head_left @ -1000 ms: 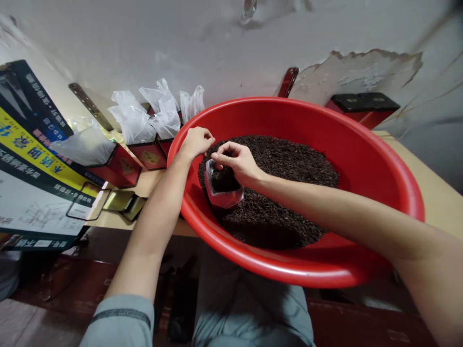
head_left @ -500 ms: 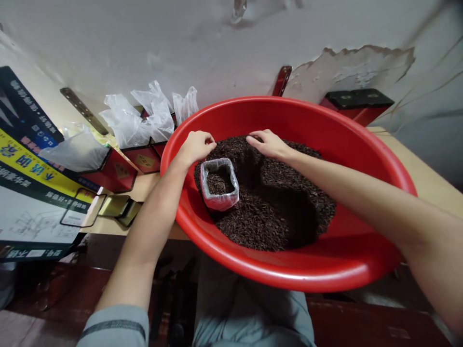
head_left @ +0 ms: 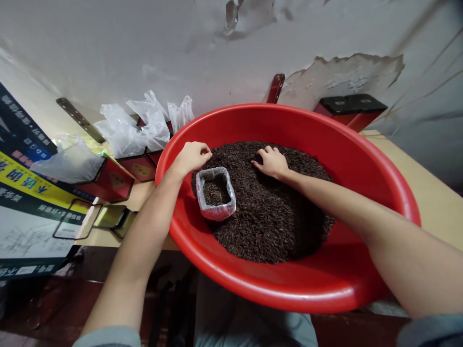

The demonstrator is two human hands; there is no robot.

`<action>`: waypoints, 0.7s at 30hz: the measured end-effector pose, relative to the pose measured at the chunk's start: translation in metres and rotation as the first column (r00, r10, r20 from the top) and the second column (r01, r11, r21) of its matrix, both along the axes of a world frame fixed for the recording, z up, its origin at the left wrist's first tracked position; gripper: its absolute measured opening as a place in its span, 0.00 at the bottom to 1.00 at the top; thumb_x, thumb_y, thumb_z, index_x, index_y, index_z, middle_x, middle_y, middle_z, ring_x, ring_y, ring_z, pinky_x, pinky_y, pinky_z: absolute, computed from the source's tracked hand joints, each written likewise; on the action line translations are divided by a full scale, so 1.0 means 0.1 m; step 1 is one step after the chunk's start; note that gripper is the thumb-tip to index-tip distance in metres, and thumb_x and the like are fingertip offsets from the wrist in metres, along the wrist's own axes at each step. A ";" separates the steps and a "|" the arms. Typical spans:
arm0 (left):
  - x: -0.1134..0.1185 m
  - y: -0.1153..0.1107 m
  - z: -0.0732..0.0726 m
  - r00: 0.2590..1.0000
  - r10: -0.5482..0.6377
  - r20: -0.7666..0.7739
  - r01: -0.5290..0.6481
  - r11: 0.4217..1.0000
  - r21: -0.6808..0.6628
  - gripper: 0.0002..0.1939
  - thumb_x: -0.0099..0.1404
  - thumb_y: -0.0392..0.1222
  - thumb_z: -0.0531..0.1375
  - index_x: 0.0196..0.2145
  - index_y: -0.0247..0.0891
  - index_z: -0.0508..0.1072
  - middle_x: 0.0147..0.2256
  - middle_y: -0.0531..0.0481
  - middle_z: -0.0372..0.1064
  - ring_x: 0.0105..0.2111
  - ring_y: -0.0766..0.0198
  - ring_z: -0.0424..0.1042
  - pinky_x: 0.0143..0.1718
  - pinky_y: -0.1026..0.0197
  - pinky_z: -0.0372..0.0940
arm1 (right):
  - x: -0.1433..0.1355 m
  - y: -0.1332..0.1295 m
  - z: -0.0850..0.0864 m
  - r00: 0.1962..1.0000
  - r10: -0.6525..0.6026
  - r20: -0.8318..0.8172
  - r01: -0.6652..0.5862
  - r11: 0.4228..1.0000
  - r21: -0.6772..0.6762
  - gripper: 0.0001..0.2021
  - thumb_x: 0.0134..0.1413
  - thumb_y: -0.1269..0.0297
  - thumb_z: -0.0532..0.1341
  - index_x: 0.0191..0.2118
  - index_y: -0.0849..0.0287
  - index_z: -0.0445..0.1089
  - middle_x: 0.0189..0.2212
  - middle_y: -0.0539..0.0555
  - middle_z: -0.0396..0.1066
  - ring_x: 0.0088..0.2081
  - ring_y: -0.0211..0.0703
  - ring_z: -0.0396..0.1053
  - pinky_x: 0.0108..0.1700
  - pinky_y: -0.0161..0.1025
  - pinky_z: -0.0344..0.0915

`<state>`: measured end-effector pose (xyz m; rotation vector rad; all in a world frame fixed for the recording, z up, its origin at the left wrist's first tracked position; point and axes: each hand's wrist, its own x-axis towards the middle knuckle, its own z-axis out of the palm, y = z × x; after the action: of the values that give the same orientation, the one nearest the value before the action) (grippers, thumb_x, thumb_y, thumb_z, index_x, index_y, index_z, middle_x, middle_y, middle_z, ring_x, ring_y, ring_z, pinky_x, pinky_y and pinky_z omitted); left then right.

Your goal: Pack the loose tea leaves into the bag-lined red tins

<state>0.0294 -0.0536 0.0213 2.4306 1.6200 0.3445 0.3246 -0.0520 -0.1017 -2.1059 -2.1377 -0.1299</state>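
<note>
A wide red plastic basin (head_left: 361,284) holds a heap of small dark pieces that look like loose tea leaves (head_left: 253,226). At the basin's left side a square, plastic-lined container (head_left: 217,212) sits in the leaves, upright and partly filled with them. My left hand (head_left: 193,156) hovers just behind this container, its fingertips pinched together; whatever they hold is too small to make out. Over the middle of the heap, my right hand (head_left: 272,162) is open, its fingers apart and curving down toward the leaves. The tips seem to touch or nearly touch the surface.
Red tins (head_left: 114,178) with clear plastic bags (head_left: 119,130) sticking out stand left of the basin. Gold-coloured lids (head_left: 110,217) lie near the table's front edge. Two black-topped red tins (head_left: 349,108) stand behind right. A printed cardboard sheet (head_left: 36,217) is at far left.
My right hand has shifted right and lower over the heap, and its fingers have spread. My left hand stays pinched near the container. The view has tilted slightly.
</note>
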 end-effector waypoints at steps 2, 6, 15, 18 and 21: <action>-0.01 0.01 -0.01 1.000 -0.005 -0.012 0.005 1.000 -0.006 0.13 0.67 0.39 0.60 0.43 0.37 0.84 0.35 0.47 0.82 0.36 0.61 0.78 0.48 0.61 0.69 | -0.01 0.01 0.01 1.000 0.011 -0.002 -0.011 1.000 -0.014 0.25 0.68 0.47 0.54 0.59 0.60 0.70 0.56 0.66 0.71 0.56 0.62 0.69 0.54 0.50 0.69; -0.05 0.05 -0.05 1.000 -0.004 -0.021 0.004 1.000 0.001 0.13 0.66 0.39 0.60 0.42 0.38 0.84 0.36 0.48 0.82 0.37 0.61 0.78 0.48 0.63 0.69 | -0.12 0.05 0.14 0.996 0.073 -0.043 -0.077 0.991 -0.106 0.23 0.67 0.50 0.57 0.57 0.61 0.74 0.54 0.65 0.75 0.52 0.59 0.74 0.54 0.48 0.69; -0.10 0.05 -0.05 0.999 0.034 0.029 -0.034 0.999 0.007 0.11 0.65 0.40 0.61 0.40 0.39 0.84 0.32 0.49 0.81 0.33 0.62 0.77 0.46 0.63 0.70 | -0.85 -0.24 0.68 0.716 0.282 -0.639 -0.206 0.959 0.193 0.18 0.62 0.51 0.63 0.48 0.60 0.78 0.45 0.58 0.80 0.48 0.50 0.75 0.55 0.45 0.67; -0.11 0.03 -0.03 0.996 0.068 0.054 -0.067 0.998 -0.006 0.11 0.65 0.40 0.60 0.39 0.39 0.84 0.28 0.50 0.79 0.31 0.62 0.77 0.44 0.64 0.70 | -1.04 -0.44 0.89 0.654 0.446 -0.610 -0.346 0.894 0.283 0.17 0.62 0.51 0.63 0.46 0.59 0.78 0.43 0.57 0.80 0.44 0.48 0.75 0.50 0.43 0.68; -0.12 0.04 -0.03 0.994 0.092 0.051 -0.090 0.995 -0.030 0.12 0.65 0.39 0.59 0.39 0.38 0.84 0.25 0.51 0.78 0.28 0.62 0.76 0.41 0.64 0.70 | -1.22 -0.61 1.05 0.706 0.630 -0.323 -0.596 0.775 0.208 0.16 0.61 0.54 0.65 0.48 0.60 0.78 0.45 0.60 0.78 0.43 0.48 0.74 0.46 0.42 0.66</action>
<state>0.0173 -0.0494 0.0182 2.3124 1.7054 0.3940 0.2024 -0.1134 0.0038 -1.1322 -2.3818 0.2332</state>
